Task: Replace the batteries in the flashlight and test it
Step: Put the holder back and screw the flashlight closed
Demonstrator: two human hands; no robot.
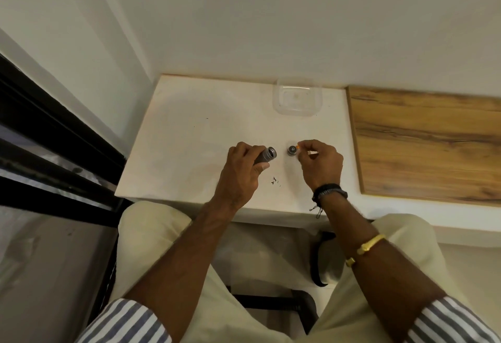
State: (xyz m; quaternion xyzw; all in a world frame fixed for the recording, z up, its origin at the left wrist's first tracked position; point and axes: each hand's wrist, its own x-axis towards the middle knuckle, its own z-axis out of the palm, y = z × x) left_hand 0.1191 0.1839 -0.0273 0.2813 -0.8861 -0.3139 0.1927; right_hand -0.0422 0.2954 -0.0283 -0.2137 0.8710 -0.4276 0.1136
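Note:
My left hand (242,169) grips the dark grey flashlight body (266,154) just above the white table (189,136), its open end pointing right. The flashlight's round end cap (292,150) sits on the table a short gap to the right of that open end. My right hand (321,161) is beside the cap with its fingers curled, and a small orange bit (298,147) shows at its fingertips; whether it pinches the cap I cannot tell. No batteries are visible.
A clear plastic container (297,97) stands at the back of the table by the wall. A wooden board (425,139) lies to the right. Small dark specks (274,180) dot the table near my left hand. A dark window frame (54,136) runs along the left.

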